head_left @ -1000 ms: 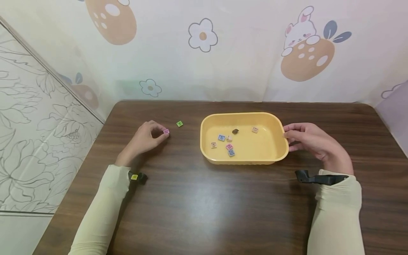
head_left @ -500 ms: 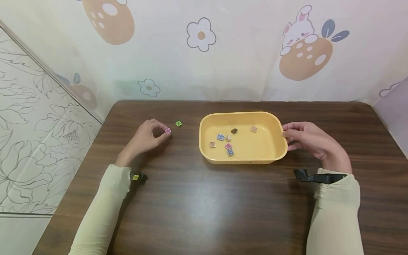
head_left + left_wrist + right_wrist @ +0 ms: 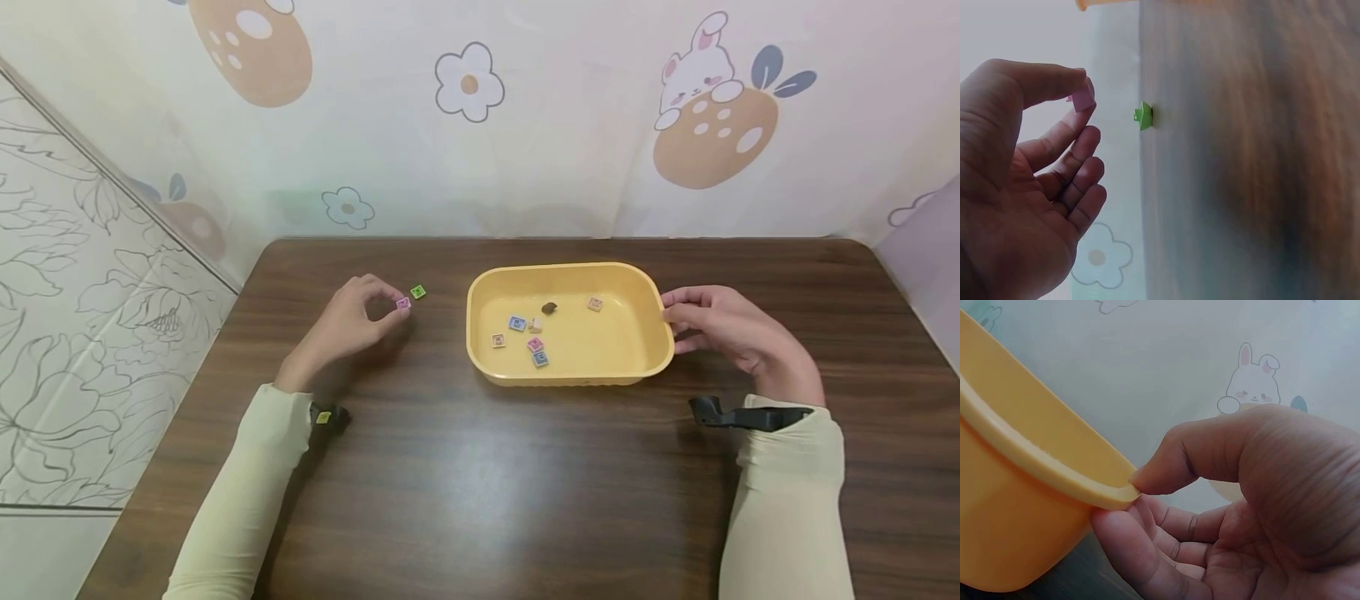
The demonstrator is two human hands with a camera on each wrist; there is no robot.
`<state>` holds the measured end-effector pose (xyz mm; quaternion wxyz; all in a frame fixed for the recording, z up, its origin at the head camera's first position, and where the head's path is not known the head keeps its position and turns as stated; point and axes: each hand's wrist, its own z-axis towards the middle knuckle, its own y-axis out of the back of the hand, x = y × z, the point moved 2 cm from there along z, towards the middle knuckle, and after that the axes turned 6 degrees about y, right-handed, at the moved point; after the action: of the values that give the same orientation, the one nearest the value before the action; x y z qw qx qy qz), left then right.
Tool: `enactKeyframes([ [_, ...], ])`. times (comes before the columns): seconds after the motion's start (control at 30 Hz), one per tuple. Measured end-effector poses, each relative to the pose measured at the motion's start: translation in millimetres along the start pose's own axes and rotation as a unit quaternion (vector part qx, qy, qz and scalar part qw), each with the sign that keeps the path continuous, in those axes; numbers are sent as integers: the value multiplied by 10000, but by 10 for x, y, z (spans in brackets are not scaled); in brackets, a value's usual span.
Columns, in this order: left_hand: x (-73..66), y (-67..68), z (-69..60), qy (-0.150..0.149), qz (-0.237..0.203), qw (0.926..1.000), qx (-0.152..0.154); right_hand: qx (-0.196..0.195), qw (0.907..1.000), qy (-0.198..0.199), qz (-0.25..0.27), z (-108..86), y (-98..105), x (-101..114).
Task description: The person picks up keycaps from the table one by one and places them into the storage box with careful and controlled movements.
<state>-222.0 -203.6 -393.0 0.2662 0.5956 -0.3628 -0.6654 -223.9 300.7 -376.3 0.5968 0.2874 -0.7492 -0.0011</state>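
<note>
My left hand (image 3: 352, 317) pinches a small purple-pink square piece (image 3: 403, 304) between thumb and index finger; a short stub shows on its side in the left wrist view. Just beyond the fingertips, a similar green square piece (image 3: 418, 292) lies on the table. To the right stands a yellow plastic tub (image 3: 570, 381) with several small pieces inside, among them a blue one (image 3: 517, 322), a pink one (image 3: 535, 343) and a dark brown one (image 3: 550, 308). My right hand (image 3: 731, 329) grips the tub's right rim (image 3: 1119, 497) between thumb and fingers.
The brown wooden table (image 3: 480, 483) meets a wall (image 3: 570, 125) printed with flowers and a rabbit at its far edge. A floral panel (image 3: 82, 317) runs along the left side. Black wrist mounts (image 3: 750, 415) sit at both cuffs.
My left hand has moved slightly right and away from me with the purple-pink piece, closer to the green one. The right hand keeps its grip on the tub. The head view has shifted slightly.
</note>
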Motion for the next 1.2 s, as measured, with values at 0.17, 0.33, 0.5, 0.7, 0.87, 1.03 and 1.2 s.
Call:
enactKeyframes([
  [0.17,-56,-11,8,-148,49,9999,19,-9,10000,19,52,-6,-6,-4],
  [0.33,-107,-10,15,-203,18,9998,-10,10,10000,18,44,0,-13,2],
  [0.5,-194,-21,42,-310,-63,9995,-20,4,10000,-22,15,5,-12,11],
  [0.7,-325,-36,79,-487,-65,9988,28,-6,9999,-46,89,6,-13,12],
  [0.87,-428,-40,95,-634,-124,9979,47,5,9999,-38,145,-4,-12,14],
  [1.03,-522,-69,104,-812,-174,9965,72,-14,9999,-3,132,-14,-8,19],
  [1.2,-595,-98,109,-858,-206,9960,107,-20,9999,-28,126,-18,-9,11],
])
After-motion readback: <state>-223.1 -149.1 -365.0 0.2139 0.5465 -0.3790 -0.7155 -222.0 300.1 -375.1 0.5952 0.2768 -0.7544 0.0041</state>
